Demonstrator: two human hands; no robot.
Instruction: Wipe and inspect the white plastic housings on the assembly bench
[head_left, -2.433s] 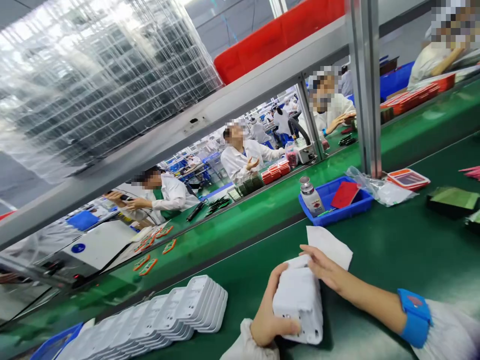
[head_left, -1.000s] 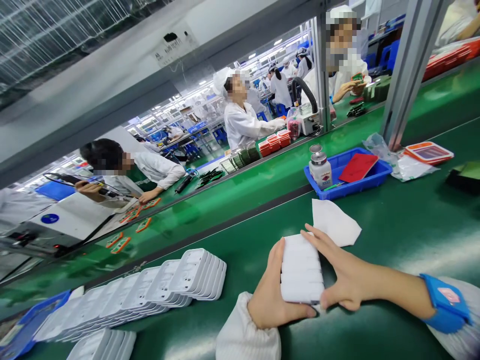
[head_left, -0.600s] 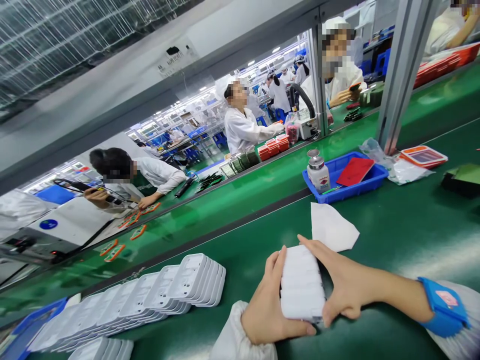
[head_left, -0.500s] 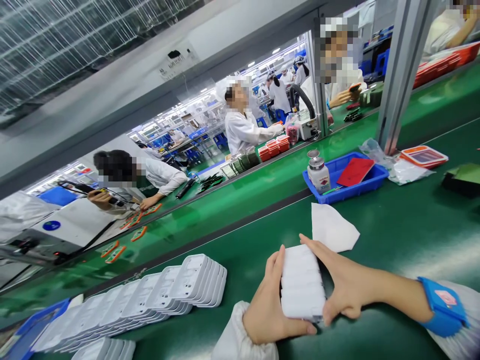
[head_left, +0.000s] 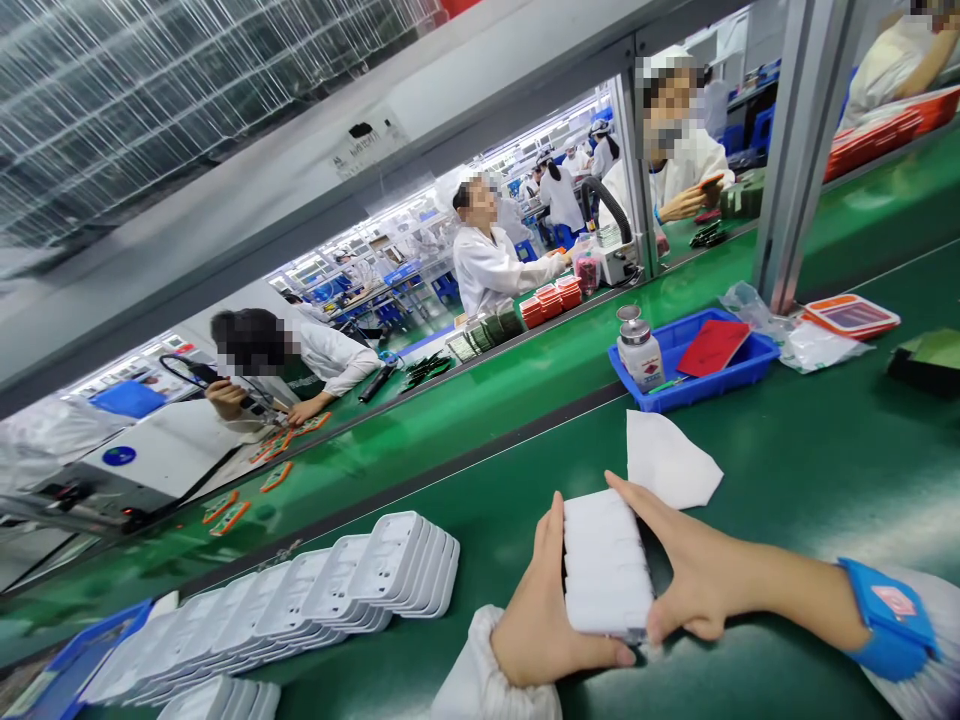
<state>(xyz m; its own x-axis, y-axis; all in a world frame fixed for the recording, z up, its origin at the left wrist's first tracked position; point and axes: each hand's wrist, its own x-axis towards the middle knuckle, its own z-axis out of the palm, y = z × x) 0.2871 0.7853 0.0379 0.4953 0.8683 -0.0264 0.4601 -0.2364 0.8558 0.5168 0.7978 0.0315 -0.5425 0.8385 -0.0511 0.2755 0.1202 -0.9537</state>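
Observation:
A white ribbed block [head_left: 606, 565], which looks like several pale pieces side by side, is between my two hands just above the green bench. My left hand [head_left: 536, 610] wraps its left side, fingers along the edge and thumb under the near end. My right hand [head_left: 694, 570] grips the right side with fingertips at the far corner and thumb at the near corner, a gap showing under the palm. Left of them, white plastic shells [head_left: 401, 560] lie in a long leaning row of stacks. Beyond my right hand is a white sheet [head_left: 667, 460].
A blue tray [head_left: 675, 395] at the back holds a white pump bottle [head_left: 639, 345] and a red card [head_left: 712, 348]. An orange-rimmed panel [head_left: 851, 314] and plastic bags lie beside a metal post [head_left: 802, 150]. Co-workers sit across the green conveyor [head_left: 465, 375]. Another blue tray [head_left: 75, 660] is far left.
The view has shifted slightly, so everything sits a little lower and further right. Both hands keep the same hold on the white block.

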